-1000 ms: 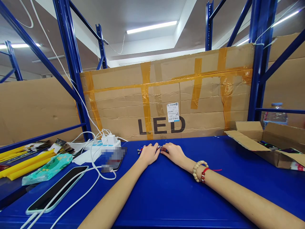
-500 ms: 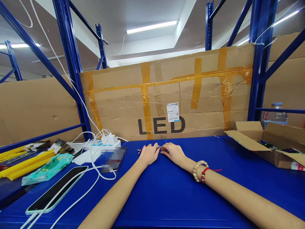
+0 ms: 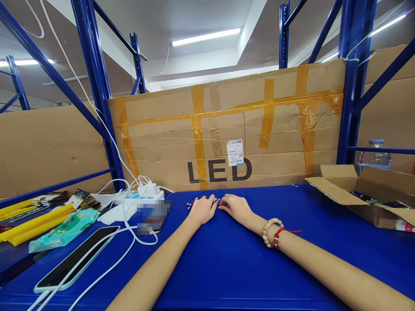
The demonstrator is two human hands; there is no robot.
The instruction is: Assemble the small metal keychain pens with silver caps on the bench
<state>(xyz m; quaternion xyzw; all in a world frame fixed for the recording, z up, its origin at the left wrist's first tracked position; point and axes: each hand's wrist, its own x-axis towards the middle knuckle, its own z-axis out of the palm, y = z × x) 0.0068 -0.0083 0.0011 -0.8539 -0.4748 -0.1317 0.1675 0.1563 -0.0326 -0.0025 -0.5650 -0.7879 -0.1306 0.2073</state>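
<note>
My left hand [image 3: 203, 209] rests on the blue tabletop [image 3: 220, 268], its fingers curled downward around something mostly hidden. Just to its right, my right hand [image 3: 236, 206] pinches with thumb and fingers at a tiny item I cannot make out. Between the fingertips shows a small shiny metal piece [image 3: 215, 200], too small to name. A few small metallic and coloured bits [image 3: 190, 204] stick out beyond the left side of my left hand. A beaded bracelet [image 3: 268, 233] and a red string bracelet [image 3: 276, 238] circle my right wrist.
At left lie a phone [image 3: 76, 259] with white cables, a power strip [image 3: 152, 195], a second, blurred phone [image 3: 160, 222], a green plastic packet [image 3: 66, 230] and yellow tubes [image 3: 42, 224]. An open carton [image 3: 366, 207] stands at right. Cardboard [image 3: 162, 147] walls off the back.
</note>
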